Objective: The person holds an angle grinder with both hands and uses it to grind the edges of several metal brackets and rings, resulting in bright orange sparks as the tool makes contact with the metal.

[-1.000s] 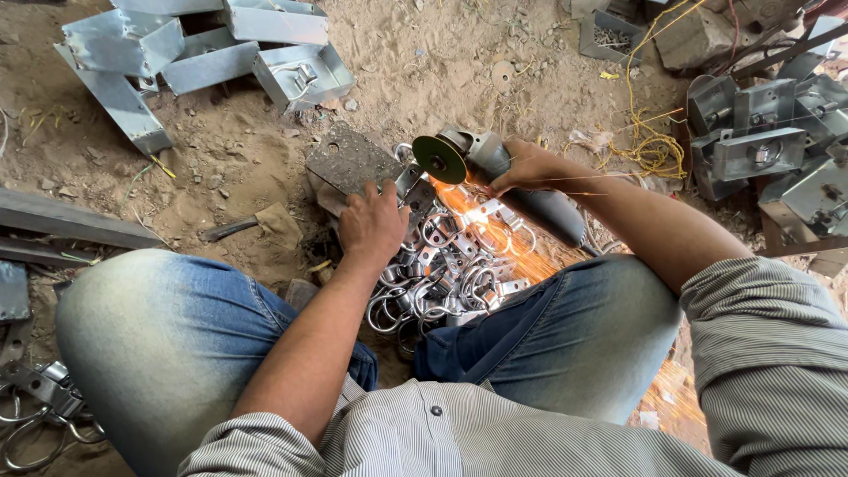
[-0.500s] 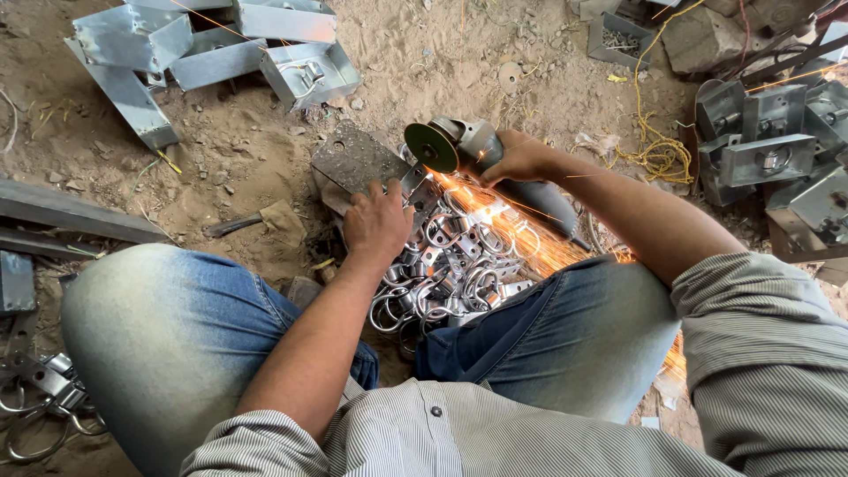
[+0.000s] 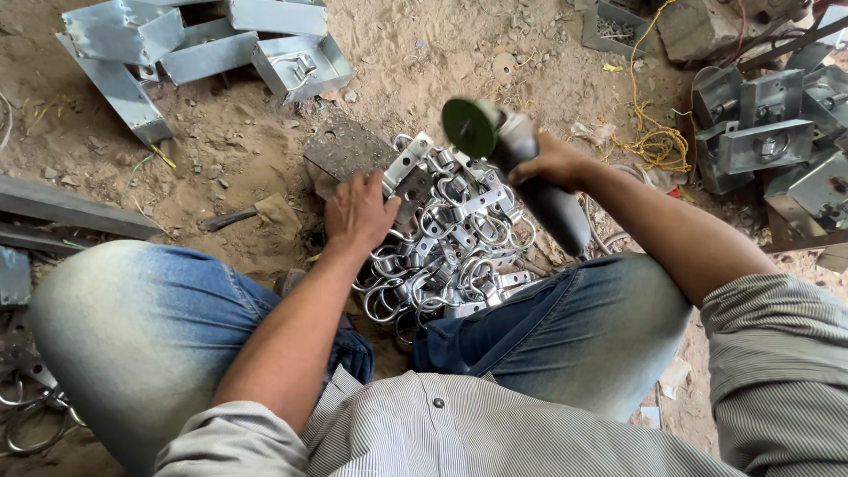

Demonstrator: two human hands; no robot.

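My right hand [image 3: 552, 163] grips the angle grinder [image 3: 517, 163], raised above the pile of metal clamps [image 3: 450, 252]; my left hand [image 3: 358, 212] presses there, fingers curled. Galvanized brackets [image 3: 203, 40] lie beyond.

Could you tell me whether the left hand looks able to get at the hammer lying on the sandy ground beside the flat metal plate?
Probably yes. The left hand rests on the pile of metal clamps, and the hammer lies just to its left on open sand with nothing between them. The right hand holds the angle grinder well clear.
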